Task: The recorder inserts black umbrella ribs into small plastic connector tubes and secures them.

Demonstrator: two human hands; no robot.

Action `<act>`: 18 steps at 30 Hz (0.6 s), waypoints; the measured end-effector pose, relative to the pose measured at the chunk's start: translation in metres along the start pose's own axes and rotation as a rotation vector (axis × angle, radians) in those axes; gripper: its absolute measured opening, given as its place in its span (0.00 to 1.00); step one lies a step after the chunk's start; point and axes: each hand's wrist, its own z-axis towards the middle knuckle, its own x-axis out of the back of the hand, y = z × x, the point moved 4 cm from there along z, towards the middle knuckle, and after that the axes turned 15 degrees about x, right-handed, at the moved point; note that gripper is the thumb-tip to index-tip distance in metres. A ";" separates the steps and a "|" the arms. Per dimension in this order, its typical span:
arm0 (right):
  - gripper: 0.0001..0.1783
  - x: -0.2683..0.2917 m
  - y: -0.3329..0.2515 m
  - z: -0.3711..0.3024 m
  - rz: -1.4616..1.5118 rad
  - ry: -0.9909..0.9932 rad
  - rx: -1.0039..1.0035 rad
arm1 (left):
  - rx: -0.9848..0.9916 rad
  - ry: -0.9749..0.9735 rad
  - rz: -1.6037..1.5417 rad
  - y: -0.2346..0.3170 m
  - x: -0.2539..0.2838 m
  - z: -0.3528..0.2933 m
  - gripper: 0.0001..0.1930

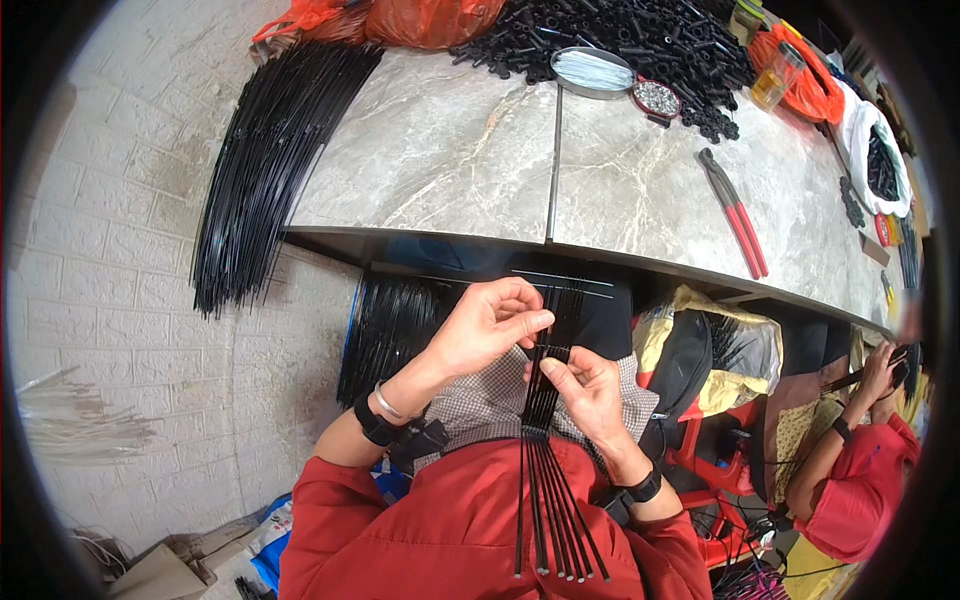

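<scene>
A bunch of thin black rods (548,470) lies along my lap, fanning out toward my chest. My left hand (487,322) pinches the rods from above near their upper part, fingers curled. My right hand (588,392) grips the same bunch just below, thumb pressing across the rods. Short cross rods (565,280) sit at the top end under the table edge. Both wrists wear black bands, and the left also has a metal bangle.
A marble table (450,170) holds a pile of black plastic parts (640,45), a round tin (592,72), red-handled pliers (738,215) and orange bags (420,18). A long bundle of black rods (262,160) hangs off its left. A person in red (860,480) works at the right.
</scene>
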 end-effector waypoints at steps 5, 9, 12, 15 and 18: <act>0.10 0.000 0.001 -0.001 -0.019 0.005 0.000 | 0.006 0.004 0.011 -0.001 0.001 0.000 0.06; 0.10 0.002 0.003 -0.001 -0.034 -0.002 0.002 | 0.023 -0.013 -0.004 -0.002 0.001 0.000 0.06; 0.10 0.002 0.004 -0.001 -0.048 0.000 0.016 | 0.027 -0.024 -0.012 -0.002 0.000 0.000 0.06; 0.09 0.003 0.006 -0.001 -0.053 0.005 0.015 | 0.025 -0.033 -0.020 -0.001 0.000 0.000 0.07; 0.09 0.004 0.008 -0.001 -0.056 0.008 0.014 | 0.020 -0.035 -0.017 -0.002 0.000 0.001 0.07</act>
